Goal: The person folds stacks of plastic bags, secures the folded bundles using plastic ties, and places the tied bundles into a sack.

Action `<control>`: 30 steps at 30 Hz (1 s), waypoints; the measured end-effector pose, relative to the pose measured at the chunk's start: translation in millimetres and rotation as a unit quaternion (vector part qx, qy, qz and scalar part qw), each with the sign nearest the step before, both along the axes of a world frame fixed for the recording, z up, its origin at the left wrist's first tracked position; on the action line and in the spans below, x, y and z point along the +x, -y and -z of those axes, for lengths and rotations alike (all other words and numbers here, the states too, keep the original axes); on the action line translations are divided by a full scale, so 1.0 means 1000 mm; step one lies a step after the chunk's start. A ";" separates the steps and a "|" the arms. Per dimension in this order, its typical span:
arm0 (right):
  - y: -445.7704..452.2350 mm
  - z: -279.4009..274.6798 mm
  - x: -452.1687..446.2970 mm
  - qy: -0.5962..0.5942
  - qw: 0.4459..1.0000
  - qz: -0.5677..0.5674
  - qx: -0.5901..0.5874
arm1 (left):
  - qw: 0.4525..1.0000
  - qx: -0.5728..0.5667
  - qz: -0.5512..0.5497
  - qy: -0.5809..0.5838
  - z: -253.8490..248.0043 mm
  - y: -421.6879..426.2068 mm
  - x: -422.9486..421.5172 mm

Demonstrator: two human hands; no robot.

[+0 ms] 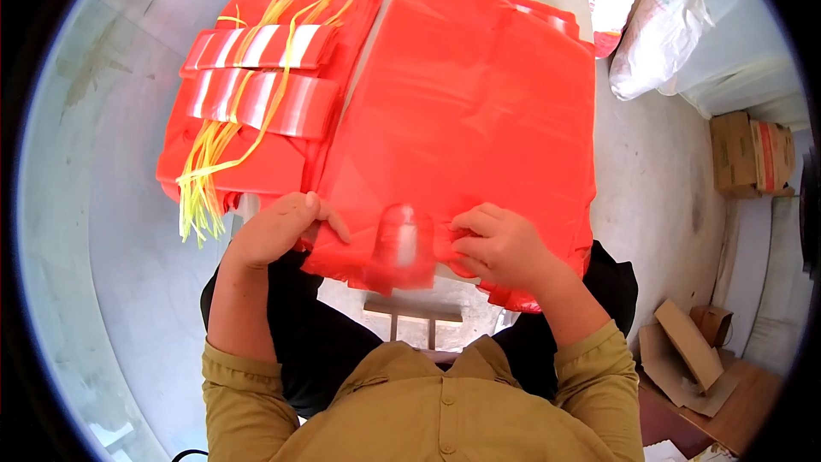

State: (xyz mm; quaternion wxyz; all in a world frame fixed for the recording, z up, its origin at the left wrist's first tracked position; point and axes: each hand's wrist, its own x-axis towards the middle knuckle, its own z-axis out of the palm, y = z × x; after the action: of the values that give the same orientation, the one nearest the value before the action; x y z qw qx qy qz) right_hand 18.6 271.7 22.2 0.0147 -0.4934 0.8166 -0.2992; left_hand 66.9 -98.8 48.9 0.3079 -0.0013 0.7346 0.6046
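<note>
A stack of large red plastic bags [479, 103] lies before me, its handle end hanging toward my lap. Between my hands, a blurred, see-through red flap with a white stripe [406, 244] shows at that end. My right hand [500, 244] is closed, its fingers pinching the red film right of the flap. At the left corner of the top bag rests my left hand [286, 222], thumb raised and apart from the outstretched index finger; its other fingers are partly hidden.
Left of the stack is a second pile of red bags [256, 150], with folded red-and-white bundles [261, 103] and yellow ties [205, 171] on it. White sacks [658, 34] stand at the far right. Cardboard boxes [744, 154] and an opened carton [684, 351] are farther right.
</note>
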 end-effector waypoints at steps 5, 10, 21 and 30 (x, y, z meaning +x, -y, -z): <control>-0.002 0.001 0.009 -0.047 0.999 0.020 0.007 | 0.998 0.039 -0.029 -0.026 -0.008 -0.045 -0.020; -0.008 0.010 0.012 -0.064 0.997 0.005 0.034 | 0.999 -0.026 -0.013 -0.018 -0.001 -0.090 -0.049; -0.008 -0.006 0.016 -0.070 0.995 -0.001 0.071 | 0.999 0.008 -0.023 0.024 -0.005 -0.131 -0.062; -0.006 -0.006 0.017 -0.077 0.994 0.014 0.080 | 0.856 -0.230 0.064 -0.459 0.022 -0.138 -0.059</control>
State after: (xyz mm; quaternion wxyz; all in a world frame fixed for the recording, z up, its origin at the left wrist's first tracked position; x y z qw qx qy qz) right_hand 35.7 278.2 28.6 -0.0128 -0.5006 0.8436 -0.1938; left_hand 7.4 39.2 27.2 -0.0353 0.2527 0.9091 0.3293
